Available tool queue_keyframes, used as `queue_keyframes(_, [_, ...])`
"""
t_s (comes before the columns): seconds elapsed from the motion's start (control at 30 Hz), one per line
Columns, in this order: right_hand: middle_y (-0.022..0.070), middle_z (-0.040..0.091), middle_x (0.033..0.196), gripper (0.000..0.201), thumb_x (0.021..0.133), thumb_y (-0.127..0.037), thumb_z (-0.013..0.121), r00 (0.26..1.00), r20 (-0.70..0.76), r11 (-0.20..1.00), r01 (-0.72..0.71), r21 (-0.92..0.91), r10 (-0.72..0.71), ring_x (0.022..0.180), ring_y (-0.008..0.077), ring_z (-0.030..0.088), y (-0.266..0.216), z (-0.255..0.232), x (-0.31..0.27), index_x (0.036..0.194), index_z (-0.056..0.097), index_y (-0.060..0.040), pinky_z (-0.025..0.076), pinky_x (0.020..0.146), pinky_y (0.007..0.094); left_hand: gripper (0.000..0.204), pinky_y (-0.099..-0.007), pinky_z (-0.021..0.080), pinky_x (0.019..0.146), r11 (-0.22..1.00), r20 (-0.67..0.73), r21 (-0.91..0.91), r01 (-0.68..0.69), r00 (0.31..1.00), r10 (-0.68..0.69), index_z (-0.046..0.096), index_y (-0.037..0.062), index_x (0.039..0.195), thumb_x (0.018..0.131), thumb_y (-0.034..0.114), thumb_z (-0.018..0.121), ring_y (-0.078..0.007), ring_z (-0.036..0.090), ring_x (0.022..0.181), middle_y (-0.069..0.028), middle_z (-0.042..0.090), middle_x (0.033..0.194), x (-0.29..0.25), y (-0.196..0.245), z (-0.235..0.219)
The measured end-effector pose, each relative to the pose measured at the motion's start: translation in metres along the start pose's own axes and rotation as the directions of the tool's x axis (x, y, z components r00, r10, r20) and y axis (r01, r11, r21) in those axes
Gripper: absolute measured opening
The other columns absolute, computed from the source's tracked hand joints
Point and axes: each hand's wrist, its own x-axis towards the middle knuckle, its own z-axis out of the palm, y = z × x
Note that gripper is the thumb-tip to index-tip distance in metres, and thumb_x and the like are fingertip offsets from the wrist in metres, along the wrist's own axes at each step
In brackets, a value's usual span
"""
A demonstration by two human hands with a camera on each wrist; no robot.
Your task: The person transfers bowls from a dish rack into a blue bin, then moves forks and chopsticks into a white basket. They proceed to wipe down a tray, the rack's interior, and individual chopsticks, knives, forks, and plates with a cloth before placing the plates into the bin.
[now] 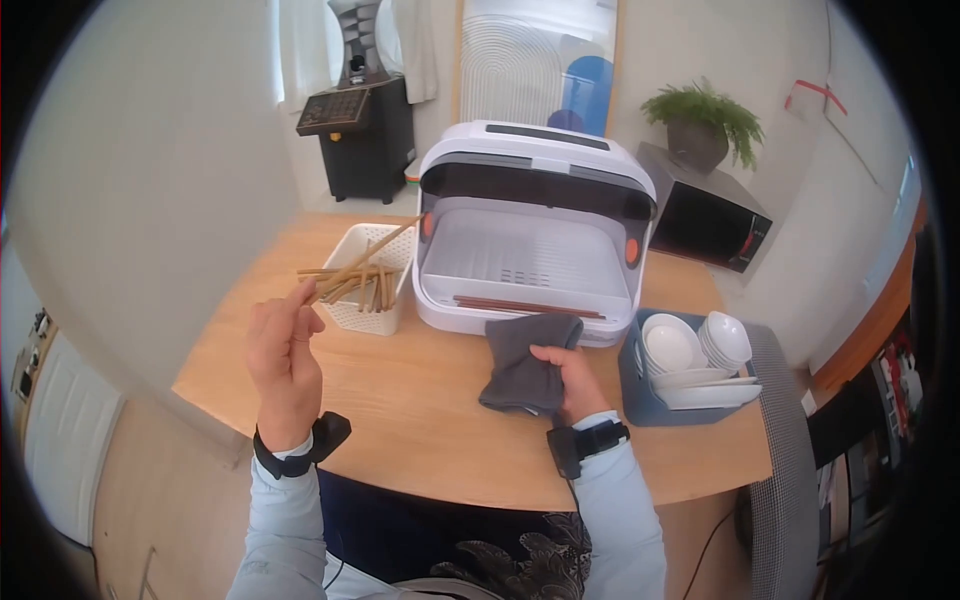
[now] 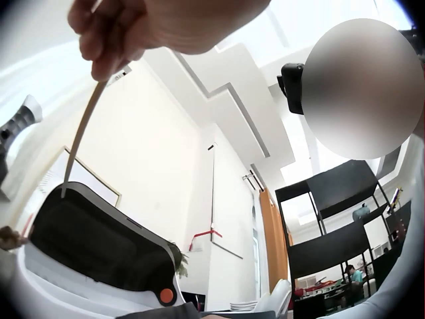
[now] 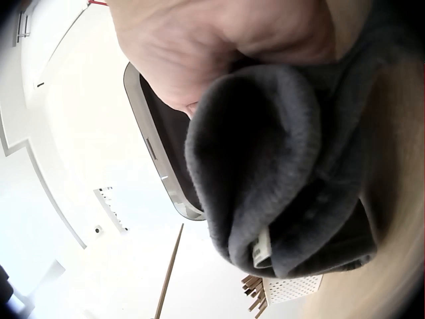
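Observation:
Raised over the table's left side, my left hand (image 1: 285, 352) pinches a light wooden chopstick (image 1: 372, 256) by one end, its other end slanting up to the right. That chopstick (image 2: 81, 136) also shows below the fingers in the left wrist view. My right hand (image 1: 577, 383) grips a folded dark grey cloth (image 1: 525, 365), which hangs in front of the white dish cabinet (image 1: 470, 322). Several brown chopsticks (image 1: 530, 307) lie along the cabinet's front ledge, under its raised dark lid (image 1: 535, 185). Behind the left hand, a white perforated basket (image 1: 372, 320) holds several light chopsticks (image 1: 375, 290).
To the right of the cloth, a blue-grey bin (image 1: 640, 395) holds white bowls (image 1: 672, 345) and plates (image 1: 705, 395). A microwave (image 1: 710, 215) with a potted plant (image 1: 700, 125) on top stands behind it. The wooden table (image 1: 420, 420) ends close before the body.

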Motion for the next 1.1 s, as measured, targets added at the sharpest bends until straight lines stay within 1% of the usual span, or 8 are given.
queue_keyframes(0.07, [0.0205, 0.06, 0.117, 0.047, 0.086, -0.007, 0.065, 1.0, 0.004, 0.999, -0.018, 0.05, 0.018, 0.104, 0.0332, 0.064, 0.004, -0.011, 0.007, 0.127, 0.045, 0.0062, 0.057, 0.087, 0.0443, 0.026, -0.0244, 0.044, 0.069, 0.945, 0.022, -0.293, 0.144, 0.989, -0.144, 0.063, -0.0024, 0.119, 0.097, 0.002, 0.048, -0.0115, 0.053, 0.074, -0.0042, 0.058, 0.079, -0.001, 0.017, 0.022])
queue_keyframes(0.13, [0.0194, 0.06, 0.119, 0.045, 0.089, -0.01, 0.063, 0.999, 0.04, 0.995, 0.006, 0.098, -0.01, 0.105, 0.032, 0.063, 0.0, -0.004, 0.003, 0.127, 0.046, 0.0051, 0.056, 0.089, 0.0435, 0.026, -0.0237, 0.045, 0.071, 0.83, 0.175, -0.484, 0.277, 0.96, -0.218, 0.063, -0.0047, 0.119, 0.098, 0.004, 0.048, -0.0098, 0.054, 0.075, -0.003, 0.059, 0.08, -0.009, 0.025, 0.051])
queue_keyframes(0.23, [0.0179, 0.061, 0.12, 0.041, 0.091, -0.015, 0.061, 0.995, 0.096, 0.985, 0.011, 0.173, -0.028, 0.107, 0.0297, 0.063, 0.0, -0.006, 0.002, 0.125, 0.05, 0.0039, 0.053, 0.093, 0.041, 0.026, -0.0227, 0.045, 0.071, 0.658, 0.405, -0.625, 0.42, 0.895, -0.187, 0.063, -0.003, 0.119, 0.098, 0.004, 0.049, -0.0097, 0.055, 0.075, -0.0033, 0.06, 0.08, -0.03, 0.025, 0.106])
queue_keyframes(0.43, [0.0172, 0.066, 0.112, 0.035, 0.086, -0.014, 0.06, 0.996, 0.091, 0.952, -0.024, 0.306, -0.004, 0.1, 0.0273, 0.065, -0.011, -0.013, -0.007, 0.114, 0.058, 0.0059, 0.052, 0.091, 0.0374, 0.023, -0.0237, 0.045, 0.066, 0.757, 0.647, -0.415, 0.505, 0.749, -0.145, 0.065, -0.0022, 0.115, 0.097, 0.007, 0.053, -0.0097, 0.056, 0.073, -0.0036, 0.062, 0.076, -0.064, 0.021, 0.171])
queue_keyframes(0.53, [0.0162, 0.067, 0.105, 0.031, 0.085, -0.013, 0.06, 0.999, 0.043, 0.958, -0.032, 0.286, 0.021, 0.096, 0.0268, 0.066, -0.009, -0.01, -0.012, 0.109, 0.06, 0.0059, 0.053, 0.09, 0.0363, 0.019, -0.0311, 0.047, 0.062, 0.79, 0.617, -0.404, 0.461, 0.775, -0.136, 0.064, -0.005, 0.105, 0.094, 0.008, 0.057, -0.0189, 0.059, 0.066, -0.0156, 0.065, 0.076, -0.064, 0.027, 0.17])
queue_keyframes(0.73, [0.015, 0.068, 0.101, 0.029, 0.084, -0.012, 0.059, 0.999, 0.04, 0.972, -0.026, 0.234, 0.017, 0.091, 0.0262, 0.067, -0.004, -0.004, -0.015, 0.107, 0.061, 0.0056, 0.054, 0.086, 0.0357, 0.016, -0.0335, 0.044, 0.059, 0.857, 0.646, -0.328, 0.398, 0.756, -0.103, 0.067, -0.0017, 0.095, 0.092, 0.012, 0.059, -0.0255, 0.057, 0.061, -0.0185, 0.058, 0.068, -0.068, 0.013, 0.17])
queue_keyframes(1.03, [0.0153, 0.067, 0.107, 0.032, 0.084, -0.012, 0.058, 0.99, -0.044, 0.93, 0.143, 0.338, -0.136, 0.097, 0.0282, 0.066, -0.029, -0.009, -0.024, 0.112, 0.059, 0.0038, 0.053, 0.088, 0.038, 0.022, -0.0295, 0.042, 0.062, 0.762, 0.737, -0.196, 0.617, 0.606, -0.3, 0.069, -0.0027, 0.089, 0.094, 0.017, 0.059, -0.0123, 0.052, 0.065, -0.0029, 0.062, 0.069, -0.066, -0.015, 0.154])
queue_keyframes(1.1, [0.0143, 0.066, 0.108, 0.03, 0.085, -0.011, 0.057, 0.976, -0.034, 0.908, 0.214, 0.359, -0.217, 0.097, 0.0281, 0.065, -0.036, -0.017, -0.025, 0.112, 0.059, 0.0025, 0.053, 0.089, 0.0379, 0.02, -0.0279, 0.041, 0.064, 0.772, 0.715, -0.276, 0.572, 0.66, -0.233, 0.069, -0.0012, 0.087, 0.093, 0.015, 0.059, -0.0109, 0.05, 0.067, -0.0002, 0.059, 0.068, -0.061, -0.032, 0.153])
